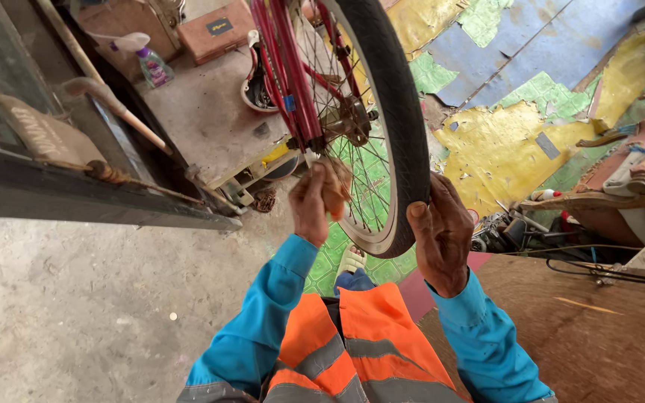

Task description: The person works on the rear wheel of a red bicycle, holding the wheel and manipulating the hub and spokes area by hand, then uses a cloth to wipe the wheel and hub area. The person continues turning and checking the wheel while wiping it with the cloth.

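A: Where's the wheel?

B: The bicycle wheel (371,112) hangs upturned in the red frame (285,75), over the peeling green and yellow floor (498,153).

A: And the hands?

B: The right hand (442,235) is clamped on the black tyre (404,127) at its lower edge. The left hand (316,200) has its fingers closed around a small brownish object, too blurred to identify, against the spokes near the hub (352,119).

A: Anything nearby?

B: A spray bottle (151,63) stands on the concrete slab (210,119), near its far-left corner

Bicycle wheel, held upright
The wheel (367,119) stood on edge in a red frame (285,75), black tyre (404,127) around a silver rim, thin spokes meeting at a rusty hub (352,119), above the green patterned floor.
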